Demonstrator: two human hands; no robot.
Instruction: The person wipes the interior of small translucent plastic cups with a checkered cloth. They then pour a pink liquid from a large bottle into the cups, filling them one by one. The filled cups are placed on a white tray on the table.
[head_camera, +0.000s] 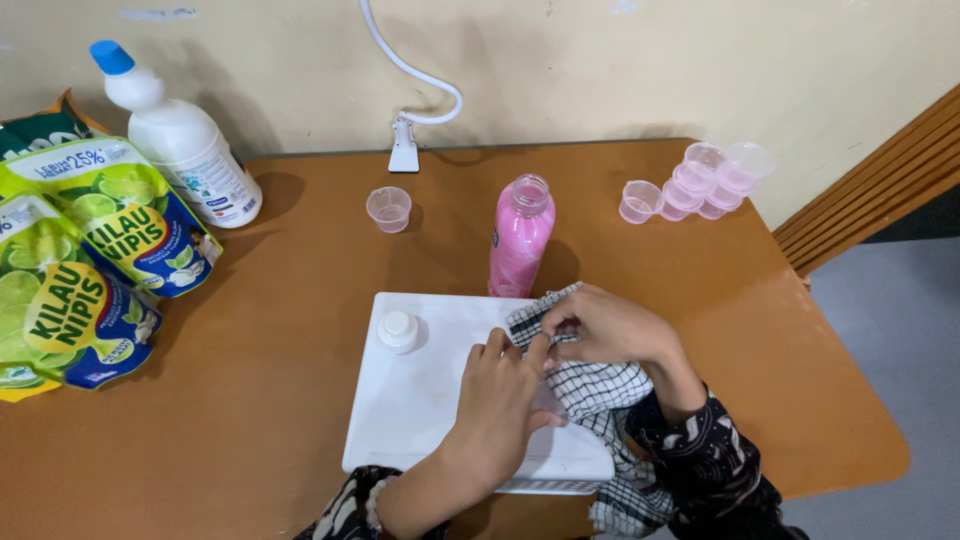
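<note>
A black-and-white checked cloth (600, 385) lies over the right part of a white tray (420, 400) and hangs off the table's front edge. My right hand (610, 325) pinches the cloth's upper edge. My left hand (500, 400) rests on the tray with its fingers against the cloth beside the right hand. A white bottle cap (398, 328) sits on the tray's upper left. An open pink bottle (520, 235) stands just behind the tray.
A white bottle with a blue cap (180, 135) and green refill pouches (90, 250) sit at the left. One small clear cup (389, 208) stands mid-table; several more cups (700, 180) cluster at the back right. A lamp clamp (404, 150) grips the far edge.
</note>
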